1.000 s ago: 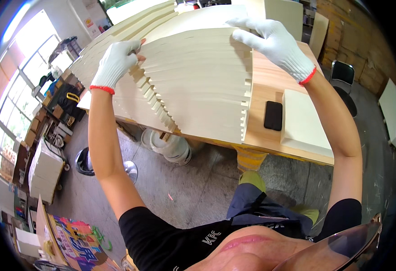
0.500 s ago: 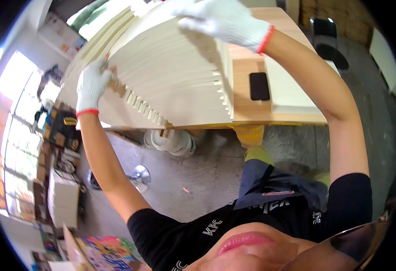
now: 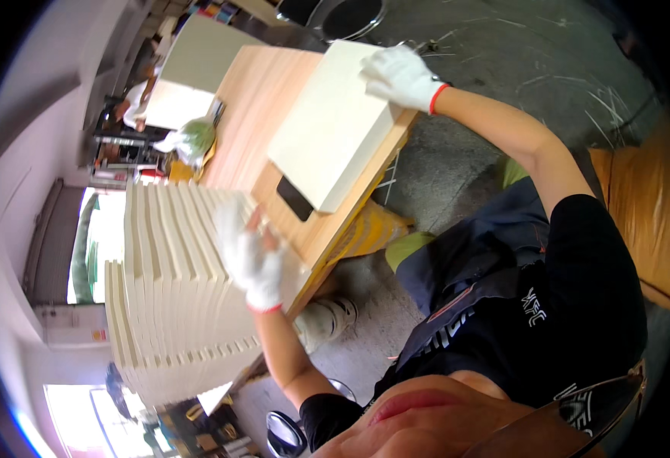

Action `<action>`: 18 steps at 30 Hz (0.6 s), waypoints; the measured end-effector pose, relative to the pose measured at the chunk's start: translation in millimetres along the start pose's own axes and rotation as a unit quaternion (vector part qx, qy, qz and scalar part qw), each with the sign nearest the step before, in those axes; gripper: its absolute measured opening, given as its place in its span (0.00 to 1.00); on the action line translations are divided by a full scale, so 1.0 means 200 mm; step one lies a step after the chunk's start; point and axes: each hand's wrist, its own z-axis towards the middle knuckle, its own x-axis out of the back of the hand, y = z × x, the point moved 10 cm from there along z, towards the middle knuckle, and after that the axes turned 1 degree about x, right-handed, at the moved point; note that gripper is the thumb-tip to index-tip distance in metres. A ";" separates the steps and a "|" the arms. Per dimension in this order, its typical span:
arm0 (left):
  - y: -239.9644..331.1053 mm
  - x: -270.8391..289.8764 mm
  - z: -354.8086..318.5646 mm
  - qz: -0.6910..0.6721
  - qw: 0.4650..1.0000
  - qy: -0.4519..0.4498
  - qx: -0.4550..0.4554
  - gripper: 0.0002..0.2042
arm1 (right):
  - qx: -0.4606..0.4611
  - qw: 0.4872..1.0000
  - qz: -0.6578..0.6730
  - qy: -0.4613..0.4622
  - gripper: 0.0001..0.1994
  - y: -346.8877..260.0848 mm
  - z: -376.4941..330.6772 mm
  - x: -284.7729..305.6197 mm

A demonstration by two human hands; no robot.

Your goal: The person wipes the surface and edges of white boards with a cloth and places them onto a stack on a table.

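Observation:
On the wooden tabletop (image 3: 235, 99) lies a low, flat stack of cream sheets (image 3: 327, 122). My right hand (image 3: 403, 76), in a white knit glove with a red cuff, is over the far right corner of this stack, fingers stretched out. My left hand (image 3: 252, 256), gloved the same way, is in front of a tall stack of cream sheets (image 3: 174, 282), which bears step-like notches along its edges. Its fingers look apart and somewhat blurred, with bare fingertips showing; nothing shows in them. A black phone (image 3: 295, 198) lies beside the low stack.
A green-and-white bundle (image 3: 193, 141) sits at the table's far left, with a grey panel (image 3: 209, 57) behind it. Another person (image 3: 132, 107) is in the background. A round stool (image 3: 346, 17) stands beyond the table. White strips litter the floor (image 3: 526, 46).
My view has turned toward the right. My right hand has gone from above the tall stack to the low stack's corner. My left hand has come away from the tall stack's notched edge.

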 end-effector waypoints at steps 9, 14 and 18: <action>-0.03 -1.58 0.51 -0.166 0.948 -0.224 0.152 0.18 | 0.007 0.997 -0.077 0.003 0.21 0.41 -0.02 0.14; -0.03 -1.74 0.59 -0.201 0.950 -0.198 0.133 0.18 | -0.015 0.995 0.088 -0.045 0.23 0.32 0.11 0.12; -0.05 -1.79 0.53 -0.385 0.888 -0.167 0.187 0.16 | -0.222 0.943 0.248 0.004 0.25 0.47 0.02 0.01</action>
